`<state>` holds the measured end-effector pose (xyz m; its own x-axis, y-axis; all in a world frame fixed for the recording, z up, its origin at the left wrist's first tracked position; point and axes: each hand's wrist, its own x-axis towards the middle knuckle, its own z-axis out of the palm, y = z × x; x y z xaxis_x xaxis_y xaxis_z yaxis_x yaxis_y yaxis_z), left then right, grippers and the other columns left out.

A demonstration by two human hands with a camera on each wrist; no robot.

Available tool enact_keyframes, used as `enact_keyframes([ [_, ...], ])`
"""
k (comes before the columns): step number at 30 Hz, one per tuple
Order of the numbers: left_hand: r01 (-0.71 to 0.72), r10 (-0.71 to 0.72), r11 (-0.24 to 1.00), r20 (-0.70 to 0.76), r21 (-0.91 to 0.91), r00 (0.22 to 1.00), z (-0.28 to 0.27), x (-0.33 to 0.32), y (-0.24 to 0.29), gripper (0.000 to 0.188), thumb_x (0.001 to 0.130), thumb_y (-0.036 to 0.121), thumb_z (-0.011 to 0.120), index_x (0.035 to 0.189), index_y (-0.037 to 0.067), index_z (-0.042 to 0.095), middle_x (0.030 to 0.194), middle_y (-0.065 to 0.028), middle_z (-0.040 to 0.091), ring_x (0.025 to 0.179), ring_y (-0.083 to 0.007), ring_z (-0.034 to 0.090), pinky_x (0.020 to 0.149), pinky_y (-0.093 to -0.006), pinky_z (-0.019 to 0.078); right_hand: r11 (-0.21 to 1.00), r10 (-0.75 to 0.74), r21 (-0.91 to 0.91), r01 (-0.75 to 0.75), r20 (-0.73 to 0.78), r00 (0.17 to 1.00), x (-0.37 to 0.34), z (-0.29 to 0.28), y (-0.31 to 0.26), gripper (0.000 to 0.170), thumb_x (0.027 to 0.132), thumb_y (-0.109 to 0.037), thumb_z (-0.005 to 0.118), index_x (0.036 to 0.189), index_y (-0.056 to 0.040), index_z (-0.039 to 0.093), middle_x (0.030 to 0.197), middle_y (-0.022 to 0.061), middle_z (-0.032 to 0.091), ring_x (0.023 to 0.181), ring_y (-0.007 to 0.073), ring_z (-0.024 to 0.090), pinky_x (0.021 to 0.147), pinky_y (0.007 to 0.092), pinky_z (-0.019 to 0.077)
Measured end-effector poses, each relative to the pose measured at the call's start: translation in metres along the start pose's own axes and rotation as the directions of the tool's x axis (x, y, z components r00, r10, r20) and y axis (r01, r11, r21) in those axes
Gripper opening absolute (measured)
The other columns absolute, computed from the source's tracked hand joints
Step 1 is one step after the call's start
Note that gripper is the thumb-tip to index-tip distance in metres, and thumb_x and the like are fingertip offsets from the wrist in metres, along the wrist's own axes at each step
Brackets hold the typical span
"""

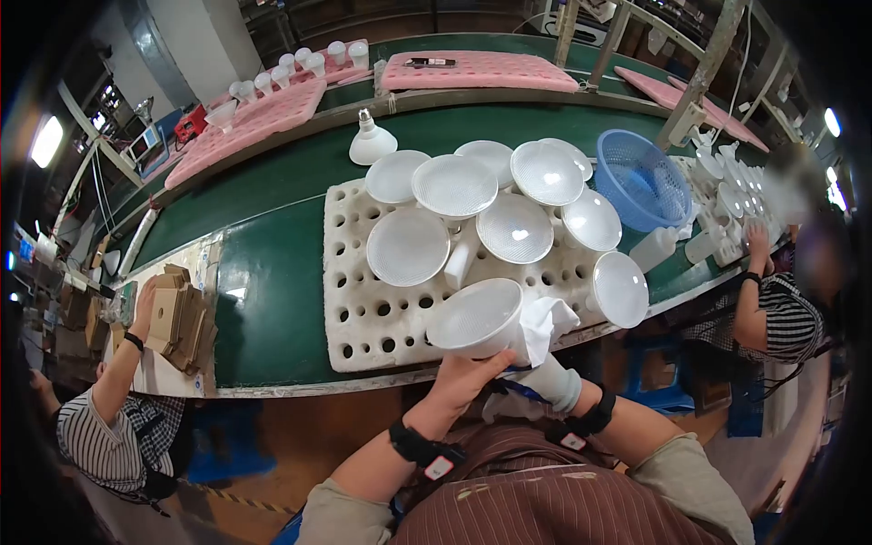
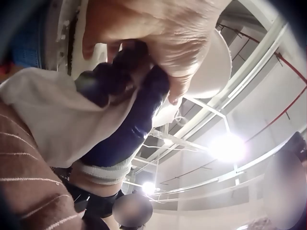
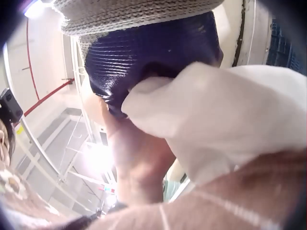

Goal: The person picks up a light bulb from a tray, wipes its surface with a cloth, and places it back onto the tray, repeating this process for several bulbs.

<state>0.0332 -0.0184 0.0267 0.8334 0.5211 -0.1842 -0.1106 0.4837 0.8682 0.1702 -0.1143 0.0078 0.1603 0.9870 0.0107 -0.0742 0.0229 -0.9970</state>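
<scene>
White lamp held, one cloth, two hands

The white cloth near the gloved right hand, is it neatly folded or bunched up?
Bunched up. In the head view, the white cloth shows loose creases and uneven edges beside the lamp that the left hand holds.

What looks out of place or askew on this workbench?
One white cone-shaped reflector lamp stands face-down on the green tabletop, cap up, behind the white perforated foam board, whose round white-faced lamps mostly face up. The rightmost lamp there also looks askew, tilted outward. I see no spill.
</scene>
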Motion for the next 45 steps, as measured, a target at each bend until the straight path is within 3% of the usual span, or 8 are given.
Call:
enact_keyframes([
  [10, 0.109, -0.054, 0.945, -0.181, 0.308, 0.982, -0.033, -0.003, -0.002, 0.026, 0.090, 0.007, 0.061, 0.113, -0.002, 0.055, 0.090, -0.0057, 0.064, 0.079, -0.0137, 0.066, 0.064, -0.0256, 0.0545, 0.677, -0.096, -0.735, 0.046, -0.026, 0.995, -0.019, -0.043, -0.127, 0.042, 0.085, -0.023, 0.068, 0.123, -0.0071, 0.059, 0.116, 0.0151, 0.058, 0.109, 0.0351, 0.053, 0.096, 0.0435, 0.0407],
  [14, -0.032, 0.132, 0.266, -0.004, 0.963, 0.991, -0.019, -0.005, 0.015, 0.036, 0.080, 0.016, 0.068, 0.112, 0.001, 0.058, 0.084, -0.0209, 0.068, 0.081, -0.0358, 0.068, 0.068, -0.0422, 0.0534, 0.559, -0.295, -0.804, 0.204, 0.037, 0.955, -0.001, -0.027, -0.141, 0.030, 0.087, -0.020, 0.063, 0.114, -0.0069, 0.063, 0.111, 0.0125, 0.062, 0.106, 0.0313, 0.057, 0.095, 0.0399, 0.0435],
  [20, -0.227, 0.222, 0.629, 0.109, 0.744, 0.969, -0.011, -0.001, 0.014, 0.041, 0.082, 0.013, 0.070, 0.119, 0.002, 0.055, 0.084, -0.0117, 0.065, 0.065, -0.0228, 0.062, 0.055, -0.0347, 0.0472, 0.555, 0.308, -0.785, -0.275, -0.112, 0.945, 0.017, 0.006, -0.144, 0.039, 0.085, -0.028, 0.064, 0.115, -0.0023, 0.061, 0.118, 0.0199, 0.060, 0.108, 0.0359, 0.057, 0.095, 0.0392, 0.0448],
  [22, 0.232, -0.188, 0.875, -0.143, 0.424, 0.972, -0.006, -0.011, 0.036, 0.040, 0.085, 0.003, 0.066, 0.122, -0.001, 0.051, 0.079, -0.0026, 0.058, 0.052, -0.0078, 0.051, 0.041, -0.0232, 0.0384, 0.453, -0.449, -0.778, 0.435, 0.223, 0.865, 0.008, -0.008, -0.079, 0.037, 0.087, -0.025, 0.063, 0.116, -0.0020, 0.061, 0.116, 0.0206, 0.060, 0.106, 0.0374, 0.057, 0.094, 0.0412, 0.0453],
  [30, 0.152, -0.108, 0.957, -0.183, 0.247, 0.977, -0.036, -0.025, 0.042, 0.019, 0.086, 0.007, 0.066, 0.100, -0.004, 0.060, 0.074, -0.0030, 0.060, 0.049, -0.0071, 0.050, 0.042, -0.0230, 0.0404, 0.344, -0.311, -0.937, 0.066, -0.047, 0.949, -0.051, -0.045, -0.087, 0.030, 0.085, -0.026, 0.066, 0.113, -0.0136, 0.065, 0.104, 0.0050, 0.067, 0.104, 0.0193, 0.063, 0.094, 0.0366, 0.0495],
  [38, 0.299, -0.274, 0.730, -0.138, 0.615, 0.952, -0.023, -0.016, 0.040, 0.027, 0.084, 0.019, 0.069, 0.101, -0.001, 0.062, 0.073, -0.0081, 0.064, 0.052, -0.0151, 0.058, 0.049, -0.0316, 0.0467, 0.787, -0.190, -0.600, 0.144, -0.013, 0.982, -0.065, -0.041, -0.136, 0.042, 0.087, -0.018, 0.065, 0.127, -0.0093, 0.054, 0.123, 0.0091, 0.058, 0.116, 0.0172, 0.055, 0.098, 0.0336, 0.0451],
  [42, -0.263, 0.069, 0.420, 0.258, 0.869, 0.964, -0.014, -0.013, 0.001, 0.030, 0.082, 0.024, 0.067, 0.104, 0.004, 0.062, 0.089, -0.0219, 0.067, 0.087, -0.0420, 0.064, 0.072, -0.0473, 0.0511, 0.786, -0.443, -0.478, 0.392, 0.008, 0.897, -0.029, -0.016, -0.043, 0.052, 0.088, -0.021, 0.066, 0.136, -0.0077, 0.048, 0.136, 0.0091, 0.049, 0.127, 0.0208, 0.046, 0.110, 0.0342, 0.0346],
  [45, -0.214, 0.004, 0.368, 0.229, 0.905, 0.974, 0.005, -0.019, 0.025, 0.035, 0.075, 0.021, 0.075, 0.105, 0.007, 0.062, 0.089, -0.0212, 0.067, 0.087, -0.0396, 0.064, 0.073, -0.0441, 0.0520, 0.975, 0.045, -0.211, -0.069, -0.117, 0.992, 0.008, -0.026, -0.071, 0.038, 0.098, -0.028, 0.054, 0.128, -0.0057, 0.056, 0.124, 0.0060, 0.059, 0.110, 0.0151, 0.057, 0.097, 0.0308, 0.0447],
])
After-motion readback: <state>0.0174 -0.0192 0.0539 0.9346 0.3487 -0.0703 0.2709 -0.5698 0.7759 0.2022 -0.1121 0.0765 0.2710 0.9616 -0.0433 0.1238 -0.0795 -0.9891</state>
